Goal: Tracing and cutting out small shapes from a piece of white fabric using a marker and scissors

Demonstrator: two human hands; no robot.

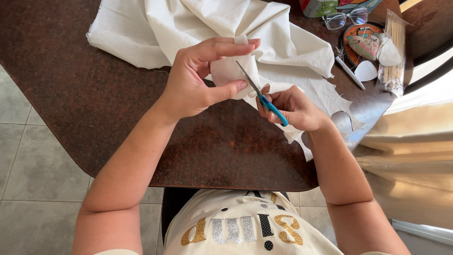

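My left hand (198, 78) pinches a small piece of cream fabric (226, 71) between thumb and fingers, above the dark brown table (94, 94). Small scissors with blue handles (264, 98) are gripped in my right hand (295, 109), their blades angled up to the left and cutting into that piece. A large sheet of the same cream cloth (207, 23) lies spread behind my hands, with cut-out gaps along its right edge.
At the table's far right lie clear-framed glasses (345, 18), a round pincushion tray (365, 45), white cut shapes (367, 71), a white pen-like stick (349, 72) and a clear bag of thin sticks (394, 49). Tiled floor lies at the left; a beige curtain (415, 156) hangs right.
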